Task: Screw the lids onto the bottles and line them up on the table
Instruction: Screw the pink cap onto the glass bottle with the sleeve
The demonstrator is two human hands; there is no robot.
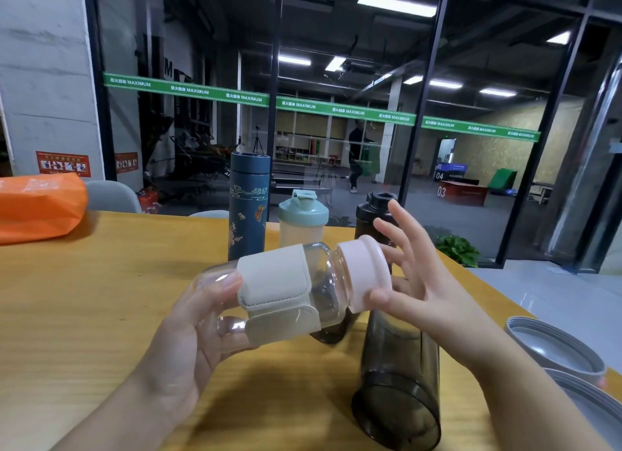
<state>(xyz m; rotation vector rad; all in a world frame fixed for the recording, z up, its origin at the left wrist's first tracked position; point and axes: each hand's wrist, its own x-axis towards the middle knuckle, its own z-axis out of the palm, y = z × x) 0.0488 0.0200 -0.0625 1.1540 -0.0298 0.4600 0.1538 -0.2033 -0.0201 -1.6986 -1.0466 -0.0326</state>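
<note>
My left hand [188, 336] grips a clear bottle with a beige sleeve [279, 282] and holds it sideways above the wooden table [101, 299]. A pink lid [365, 269] sits on its mouth, pointing right. My right hand [417, 282] is at the lid with its fingers spread straight and its thumb touching the lid's lower edge. Behind stand a blue patterned flask [249, 208], a pale shaker with a green lid [303, 222] and a dark bottle with a black lid [375, 211]. A smoky dark bottle [400, 376] lies on the table under my right wrist.
Two grey round lids or dishes [555, 349] sit at the table's right edge. An orange bag [37, 205] lies at the far left. A glass wall runs behind the table, and a green plant [457, 248] stands past the far right corner.
</note>
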